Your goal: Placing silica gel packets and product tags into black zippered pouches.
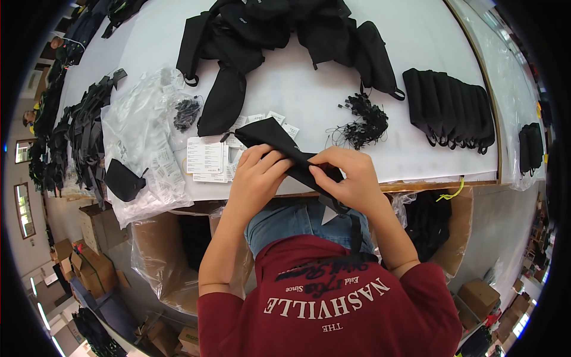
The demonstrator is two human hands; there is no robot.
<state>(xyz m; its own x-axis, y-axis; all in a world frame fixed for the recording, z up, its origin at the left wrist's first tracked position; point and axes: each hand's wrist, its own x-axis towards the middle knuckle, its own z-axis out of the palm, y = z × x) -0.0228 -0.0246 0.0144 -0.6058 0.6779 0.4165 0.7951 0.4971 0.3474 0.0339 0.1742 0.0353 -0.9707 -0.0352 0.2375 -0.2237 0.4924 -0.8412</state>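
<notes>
Gripping a black pouch (279, 144), both hands (257, 177) (351, 176) pinch it.

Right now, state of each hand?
Left hand: closed, fingers pinching the long black fabric pouch.
Right hand: closed on the same pouch, near its lower end.

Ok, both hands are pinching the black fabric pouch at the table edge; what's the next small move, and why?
Probably reach the left hand to the white card tags: the long black fabric pouch is pinched by both hands, right hand included, and the tags lie just beside it.
</notes>
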